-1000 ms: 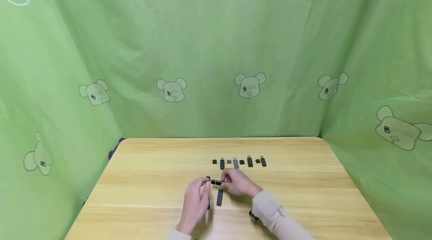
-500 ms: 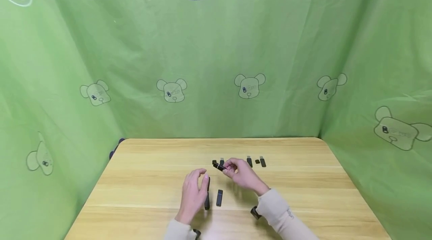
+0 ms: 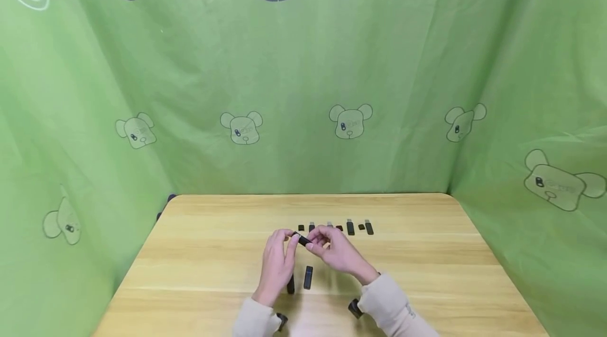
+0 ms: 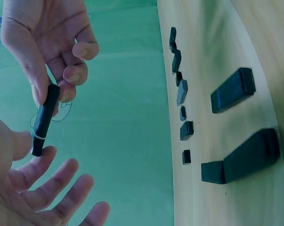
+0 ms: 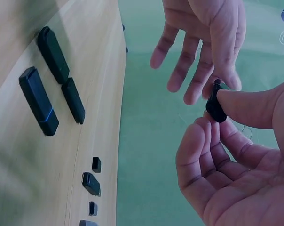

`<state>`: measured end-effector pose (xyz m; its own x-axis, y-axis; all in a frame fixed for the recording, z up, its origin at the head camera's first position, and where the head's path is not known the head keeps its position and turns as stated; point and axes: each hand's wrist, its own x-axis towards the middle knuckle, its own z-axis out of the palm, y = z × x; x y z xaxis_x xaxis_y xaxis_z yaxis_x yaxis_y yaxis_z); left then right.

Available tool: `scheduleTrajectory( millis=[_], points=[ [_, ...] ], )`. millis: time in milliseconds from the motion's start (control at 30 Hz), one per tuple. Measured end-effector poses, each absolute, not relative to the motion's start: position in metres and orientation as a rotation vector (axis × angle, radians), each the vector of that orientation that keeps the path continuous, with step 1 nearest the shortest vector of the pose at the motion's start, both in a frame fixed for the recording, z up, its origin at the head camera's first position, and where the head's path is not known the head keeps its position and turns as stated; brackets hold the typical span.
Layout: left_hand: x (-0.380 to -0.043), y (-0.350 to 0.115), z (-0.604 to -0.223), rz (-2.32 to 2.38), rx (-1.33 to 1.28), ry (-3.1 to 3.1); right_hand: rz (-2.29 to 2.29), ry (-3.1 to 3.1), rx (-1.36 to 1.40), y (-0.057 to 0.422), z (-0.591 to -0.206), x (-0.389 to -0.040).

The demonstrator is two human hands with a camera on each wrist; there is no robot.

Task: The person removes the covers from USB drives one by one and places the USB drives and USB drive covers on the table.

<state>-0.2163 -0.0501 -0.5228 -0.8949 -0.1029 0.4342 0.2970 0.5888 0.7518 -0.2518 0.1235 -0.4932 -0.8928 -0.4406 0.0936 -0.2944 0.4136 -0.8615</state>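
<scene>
A black USB flash drive (image 3: 304, 240) with a pale band near one end is held above the table between both hands. My right hand (image 3: 342, 253) pinches its body between thumb and fingers. At the banded end, the thumb and index finger of my left hand (image 3: 277, 260) pinch the cap; its other fingers spread loose in the left wrist view. Below lies a dark capped stick with a blue line (image 4: 233, 92). Beside it two black sticks lie end to end, the longer (image 5: 52, 54) and the shorter (image 5: 74, 101); my left hand partly hides them in the head view.
Farther back on the wooden table (image 3: 213, 253) runs a row of uncapped USB drives, such as a black one (image 3: 350, 227), with small caps (image 3: 301, 228) beside them. My right hand covers part of this row. A green curtain (image 3: 294, 168) surrounds the table's back and sides.
My right hand first lifted the drive up and away from the sticks on the table. My left hand then moved up to it, and its fingers now grip the cap end.
</scene>
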Motion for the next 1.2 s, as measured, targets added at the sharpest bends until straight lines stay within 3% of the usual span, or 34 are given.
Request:
scheduleTrajectory(
  millis=[433,1200],
  points=[
    [-0.215,-0.054,-0.516,-1.800,-0.088,-2.345,-1.484,2.457,-0.659,0.119,-0.489,-0.242],
    [-0.211,-0.047,-0.511,-1.806,0.124,-2.147,-1.589,2.222,-0.484,0.114,-0.483,-0.235]
  ],
)
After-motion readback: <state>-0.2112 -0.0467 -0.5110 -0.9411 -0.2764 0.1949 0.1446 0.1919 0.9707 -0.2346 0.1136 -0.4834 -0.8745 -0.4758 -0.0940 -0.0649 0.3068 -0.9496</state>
